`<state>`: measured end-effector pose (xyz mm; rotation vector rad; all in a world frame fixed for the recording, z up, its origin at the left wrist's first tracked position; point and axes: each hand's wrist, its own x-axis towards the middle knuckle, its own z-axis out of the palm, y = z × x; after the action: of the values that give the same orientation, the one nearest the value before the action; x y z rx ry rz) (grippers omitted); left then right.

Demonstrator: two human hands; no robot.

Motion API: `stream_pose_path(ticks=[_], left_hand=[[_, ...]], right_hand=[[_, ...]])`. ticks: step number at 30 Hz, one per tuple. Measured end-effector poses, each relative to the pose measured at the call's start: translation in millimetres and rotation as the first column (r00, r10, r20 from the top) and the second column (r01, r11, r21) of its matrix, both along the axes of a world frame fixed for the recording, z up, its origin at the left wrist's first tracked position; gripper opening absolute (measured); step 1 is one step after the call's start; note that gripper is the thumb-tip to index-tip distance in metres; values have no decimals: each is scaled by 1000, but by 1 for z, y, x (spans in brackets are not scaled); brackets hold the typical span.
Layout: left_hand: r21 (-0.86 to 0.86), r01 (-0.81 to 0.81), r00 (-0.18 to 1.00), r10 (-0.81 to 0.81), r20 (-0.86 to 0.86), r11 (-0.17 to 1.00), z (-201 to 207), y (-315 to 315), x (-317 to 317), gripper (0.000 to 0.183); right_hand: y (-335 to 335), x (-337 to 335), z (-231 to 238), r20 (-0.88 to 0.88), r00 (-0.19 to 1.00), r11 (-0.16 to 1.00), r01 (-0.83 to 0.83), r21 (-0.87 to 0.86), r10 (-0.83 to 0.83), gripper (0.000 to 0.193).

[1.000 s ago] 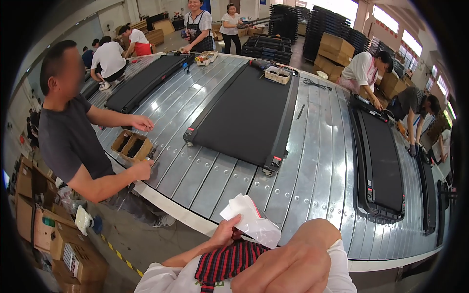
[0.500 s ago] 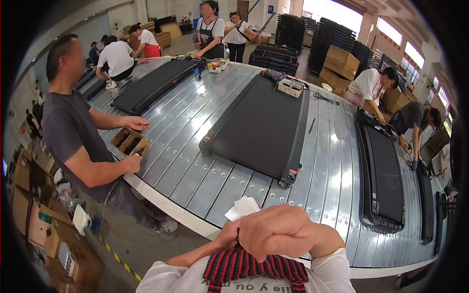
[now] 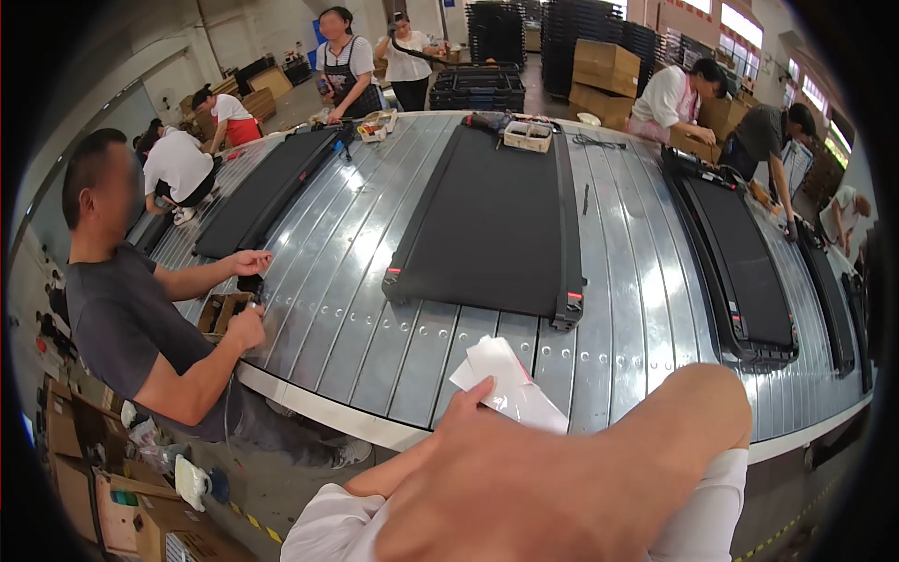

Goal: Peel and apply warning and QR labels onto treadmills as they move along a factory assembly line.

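Observation:
My left hand (image 3: 465,409) pinches a small stack of white paper sheets (image 3: 513,386), thumb on top, just above the metal table's near edge. Part of the stack has a glossy, film-like face. Across the front of the picture, very close and blurred, lies my right hand (image 3: 468,501), its arm bent in from the right. Its fingers are smeared and partly cut off by the lower edge. Past the sheets a black treadmill deck (image 3: 478,225) rests flat on the slatted metal table (image 3: 375,365), apart from both hands.
A co-worker in a grey shirt (image 3: 131,309) stands at the left beside a divided cardboard box (image 3: 223,314). A white parts tray (image 3: 527,137) sits at the deck's far end. More treadmill decks (image 3: 267,192) lie left and right (image 3: 740,253), with several people around the table.
My right hand has come up close to the camera and blurred, away from my left hand. The sheets now show more fully, farther right. The view has shifted.

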<state>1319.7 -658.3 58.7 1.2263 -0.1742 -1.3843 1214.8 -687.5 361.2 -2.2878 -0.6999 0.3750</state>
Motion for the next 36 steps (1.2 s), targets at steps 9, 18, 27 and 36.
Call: stream_pose_path(ticks=[9, 18, 27, 36], left_hand=[[-191, -68, 996, 55, -71, 979, 20, 2, -23, 21], [-423, 106, 903, 91, 420, 900, 71, -23, -45, 41], [-230, 290, 797, -101, 596, 929, 73, -39, -63, 48], [107, 311, 683, -301, 665, 944, 68, -24, -78, 37]], right_hand=[[-42, -49, 8, 371, 924, 978, 17, 210, -95, 11], [-148, -95, -88, 128, 671, 670, 668, 324, -730, 13], [-222, -92, -155, 275, 631, 680, 596, 427, -725, 34], [-203, -67, -215, 129, 887, 895, 429, 125, -443, 30]])
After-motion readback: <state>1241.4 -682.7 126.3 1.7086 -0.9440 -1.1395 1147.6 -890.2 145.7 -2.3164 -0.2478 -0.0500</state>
